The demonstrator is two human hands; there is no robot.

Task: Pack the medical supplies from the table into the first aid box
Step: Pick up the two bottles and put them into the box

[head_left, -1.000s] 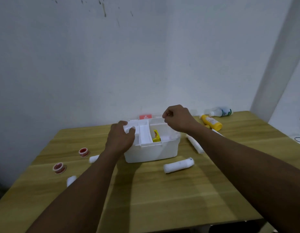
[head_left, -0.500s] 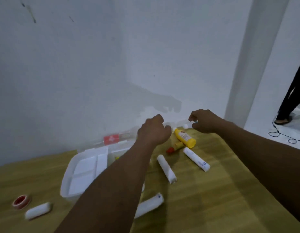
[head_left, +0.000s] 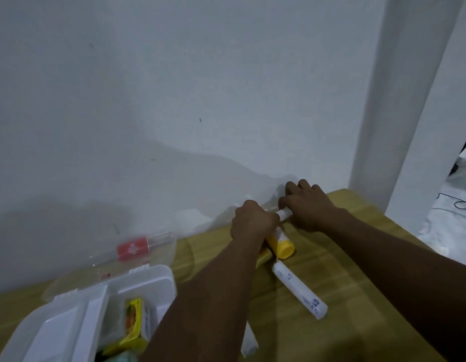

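My left hand [head_left: 252, 222] is curled over the upper end of a yellow bottle [head_left: 281, 245] that lies on the wooden table by the wall. Just right of it, my right hand [head_left: 311, 205] grips a small white bottle [head_left: 284, 213]; only the white neck end shows between the two hands. The white first aid box [head_left: 153, 270] stands open at the lower left with a yellow packet [head_left: 133, 317] inside. Its clear lid with a red label [head_left: 132, 248] leans back against the wall.
A white bandage roll [head_left: 299, 291] lies on the table [head_left: 357, 283] below the yellow bottle. A second white roll [head_left: 248, 343] is half hidden under my left forearm. A yellowish tube [head_left: 264, 257] peeks out beside that arm. A white pillar stands at the right.
Both hands left the box and moved right to the bottles by the wall. They now hold the yellow and the white bottle. The view swung right, so the box sits at lower left.
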